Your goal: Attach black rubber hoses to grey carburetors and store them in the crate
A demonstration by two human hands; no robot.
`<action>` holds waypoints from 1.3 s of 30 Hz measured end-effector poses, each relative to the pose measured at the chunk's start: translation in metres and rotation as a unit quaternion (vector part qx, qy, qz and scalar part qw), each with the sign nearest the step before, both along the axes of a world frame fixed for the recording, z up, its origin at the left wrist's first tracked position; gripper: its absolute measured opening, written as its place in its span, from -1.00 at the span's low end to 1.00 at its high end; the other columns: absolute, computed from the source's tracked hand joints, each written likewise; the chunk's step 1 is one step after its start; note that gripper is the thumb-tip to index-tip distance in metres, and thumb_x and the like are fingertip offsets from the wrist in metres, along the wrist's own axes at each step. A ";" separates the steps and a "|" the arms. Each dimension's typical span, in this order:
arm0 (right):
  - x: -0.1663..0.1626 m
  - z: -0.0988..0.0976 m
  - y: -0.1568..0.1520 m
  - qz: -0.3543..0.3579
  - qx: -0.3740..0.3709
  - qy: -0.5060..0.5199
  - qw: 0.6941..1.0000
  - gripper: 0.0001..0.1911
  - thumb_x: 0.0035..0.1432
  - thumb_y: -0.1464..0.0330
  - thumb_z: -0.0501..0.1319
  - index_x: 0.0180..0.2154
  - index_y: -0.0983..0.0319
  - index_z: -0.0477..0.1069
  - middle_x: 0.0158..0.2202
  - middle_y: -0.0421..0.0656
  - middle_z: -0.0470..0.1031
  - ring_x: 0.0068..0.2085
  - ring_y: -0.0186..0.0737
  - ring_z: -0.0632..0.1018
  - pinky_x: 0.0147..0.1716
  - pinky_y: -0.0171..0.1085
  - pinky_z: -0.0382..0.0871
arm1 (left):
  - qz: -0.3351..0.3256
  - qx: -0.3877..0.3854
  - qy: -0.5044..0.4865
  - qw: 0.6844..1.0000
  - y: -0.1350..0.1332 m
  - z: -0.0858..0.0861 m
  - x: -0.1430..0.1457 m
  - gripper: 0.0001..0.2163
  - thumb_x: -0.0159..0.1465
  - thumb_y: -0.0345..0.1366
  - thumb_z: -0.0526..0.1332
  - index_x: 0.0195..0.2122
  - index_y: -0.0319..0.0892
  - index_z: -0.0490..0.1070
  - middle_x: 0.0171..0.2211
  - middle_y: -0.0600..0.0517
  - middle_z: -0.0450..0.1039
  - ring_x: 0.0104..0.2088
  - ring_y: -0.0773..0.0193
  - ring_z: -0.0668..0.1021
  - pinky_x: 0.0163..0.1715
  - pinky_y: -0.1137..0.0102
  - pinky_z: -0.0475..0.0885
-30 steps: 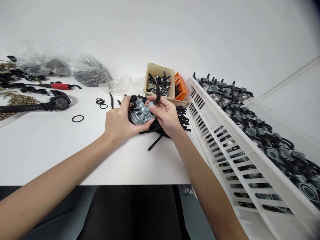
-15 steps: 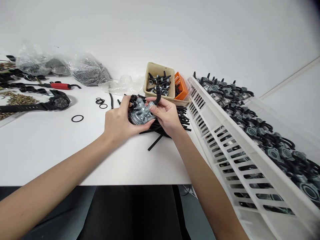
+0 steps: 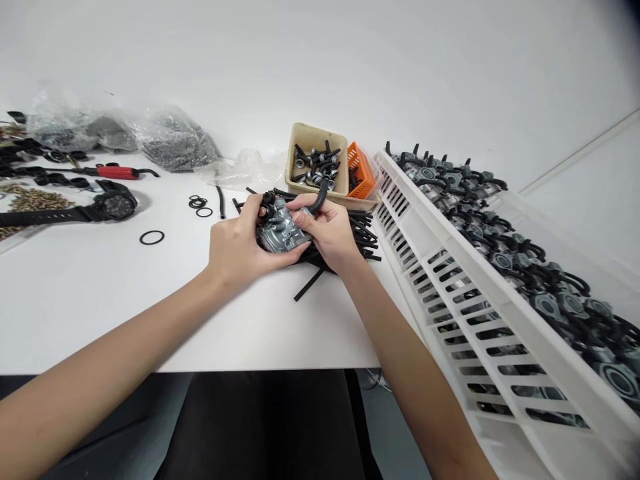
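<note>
My left hand [image 3: 235, 243] is wrapped round a small grey metal carburetor [image 3: 280, 227], held just above the white table [image 3: 100, 300]. My right hand [image 3: 327, 230] pinches a short black rubber hose [image 3: 318, 197] that bends up from the carburetor's right side. Under both hands lies a heap of cut black hose pieces [image 3: 357, 233]. Parts of the carburetor are hidden by my fingers.
A beige box [image 3: 314, 137] of black bolts and an orange basket [image 3: 361, 173] stand behind the hands. A long white slatted crate [image 3: 450, 280] of finished carburetors runs along the right. Black O-rings [image 3: 151, 237], a wristwatch [image 3: 113, 203], a red-handled tool [image 3: 117, 173] and plastic bags [image 3: 175, 140] lie to the left.
The black hose in my right hand has tipped lower and to the right against the carburetor. Both hands have stayed almost in place.
</note>
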State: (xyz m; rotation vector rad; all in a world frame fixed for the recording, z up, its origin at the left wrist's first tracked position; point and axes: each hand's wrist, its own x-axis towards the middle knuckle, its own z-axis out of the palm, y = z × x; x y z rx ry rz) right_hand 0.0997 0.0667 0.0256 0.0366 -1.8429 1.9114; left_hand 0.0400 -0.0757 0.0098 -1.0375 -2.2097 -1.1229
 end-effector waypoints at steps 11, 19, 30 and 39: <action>0.006 0.007 0.005 0.073 -0.039 -0.020 0.996 -0.71 0.07 0.10 0.27 -0.32 0.18 0.54 -0.29 -0.18 0.54 -0.08 -0.13 0.53 0.06 -0.13 0.39 | -0.029 0.047 -0.046 0.997 0.000 0.000 -0.002 -0.46 -0.06 0.02 0.37 -0.13 -0.12 0.29 -0.27 -0.01 0.56 -0.29 0.12 0.62 -0.30 0.33 0.51; 0.007 0.008 0.008 0.098 -0.037 -0.020 0.994 -0.73 0.00 0.22 0.25 -0.25 0.20 0.54 -0.25 -0.16 0.55 -0.01 -0.06 0.50 0.11 -0.09 0.35 | -0.043 0.069 -0.060 0.995 0.000 0.001 -0.004 -0.49 -0.04 0.02 0.36 -0.15 -0.10 0.29 -0.22 0.01 0.55 -0.30 0.16 0.62 -0.33 0.37 0.51; 0.005 0.002 0.008 0.093 -0.056 -0.013 0.994 -0.71 -0.04 0.20 0.39 -0.27 0.19 0.52 -0.20 -0.18 0.58 -0.01 -0.14 0.53 0.10 -0.14 0.36 | -0.053 0.074 -0.069 0.994 -0.001 0.002 -0.003 -0.50 -0.03 0.02 0.37 -0.15 -0.11 0.29 -0.17 -0.02 0.55 -0.27 0.15 0.62 -0.31 0.37 0.53; 0.001 0.001 0.004 0.049 -0.074 -0.004 0.996 -0.64 -0.23 0.17 0.49 -0.42 0.19 0.46 -0.26 -0.18 0.58 -0.11 -0.18 0.56 0.04 -0.17 0.41 | -0.049 0.067 -0.060 0.995 0.000 0.001 -0.004 -0.48 -0.05 0.01 0.38 -0.15 -0.14 0.29 -0.22 -0.03 0.56 -0.31 0.14 0.63 -0.34 0.36 0.51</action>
